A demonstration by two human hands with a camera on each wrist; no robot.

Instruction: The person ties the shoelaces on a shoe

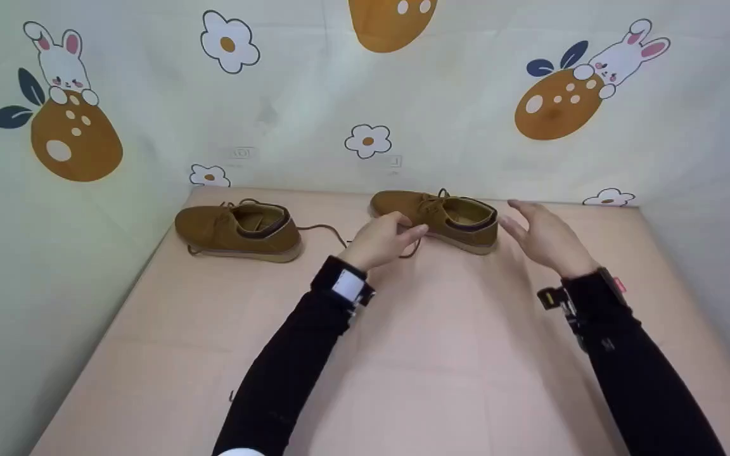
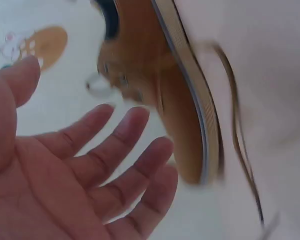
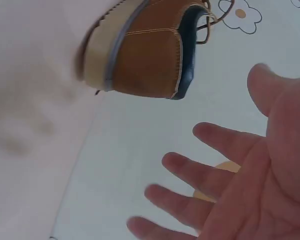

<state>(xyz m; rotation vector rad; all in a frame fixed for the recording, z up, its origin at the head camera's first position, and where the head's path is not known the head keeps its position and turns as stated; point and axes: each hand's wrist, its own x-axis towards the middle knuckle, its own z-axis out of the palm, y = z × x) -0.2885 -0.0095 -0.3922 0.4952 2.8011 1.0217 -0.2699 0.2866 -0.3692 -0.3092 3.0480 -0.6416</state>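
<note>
A brown lace-up shoe (image 1: 463, 231) sits at the back of the table, toe to the left. My left hand (image 1: 381, 240) is in front of its toe half, fingers spread and slightly bent; the left wrist view shows an empty palm beside the shoe (image 2: 155, 75). Past the heel, to the right, is my right hand (image 1: 549, 237), fingers extended and apart from the shoe (image 3: 150, 55) in the right wrist view. A matching brown shoe (image 1: 238, 234) stands farther left, also toe to the left.
A loose brown lace (image 1: 324, 227) trails over the pink tabletop (image 1: 416, 354) between the shoes. Behind the table hangs a pale cloth backdrop (image 1: 301, 95) printed with rabbits and flowers, which also runs along both sides.
</note>
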